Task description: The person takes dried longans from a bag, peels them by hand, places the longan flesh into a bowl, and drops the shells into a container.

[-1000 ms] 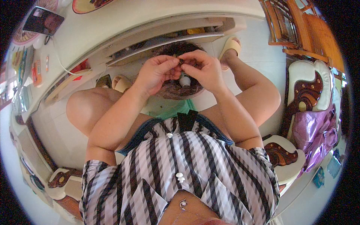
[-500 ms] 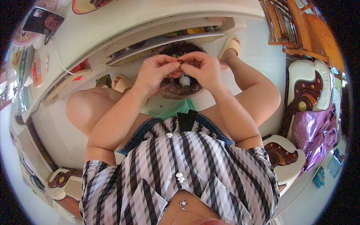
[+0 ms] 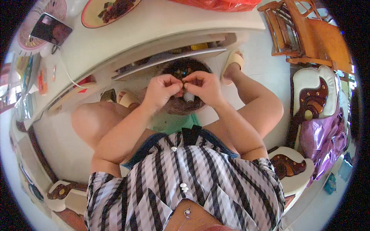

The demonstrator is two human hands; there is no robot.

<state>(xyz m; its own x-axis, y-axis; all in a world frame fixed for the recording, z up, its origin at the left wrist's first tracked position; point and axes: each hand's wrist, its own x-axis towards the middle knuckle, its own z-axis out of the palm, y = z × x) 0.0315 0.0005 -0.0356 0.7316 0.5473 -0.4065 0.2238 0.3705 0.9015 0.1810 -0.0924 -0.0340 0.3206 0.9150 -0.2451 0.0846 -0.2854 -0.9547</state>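
White tabletop (image 3: 173, 17) curves beyond our knees. Our left hand (image 3: 162, 92) and right hand (image 3: 205, 90) are almost closed, fingertips pinching 1 tiny dark piece (image 3: 184, 82) above the round tub (image 3: 181, 110). We judge it light, perhaps brittle, best gripped gently by opposite edges. Compared with 0.5 s ago, our hands sit lower in view and a red bag (image 3: 227, 4) appears.

Worn on the head, a single wide-angle camera looks steeply down and slightly forward, over a striped shirt (image 3: 185, 169) close beneath the lens, toward the left hand (image 3: 162, 92) and right hand (image 3: 205, 89) farther out, upper center. The bowed view reaches the tabletop (image 3: 165, 19) beyond, its edges rounding into black.
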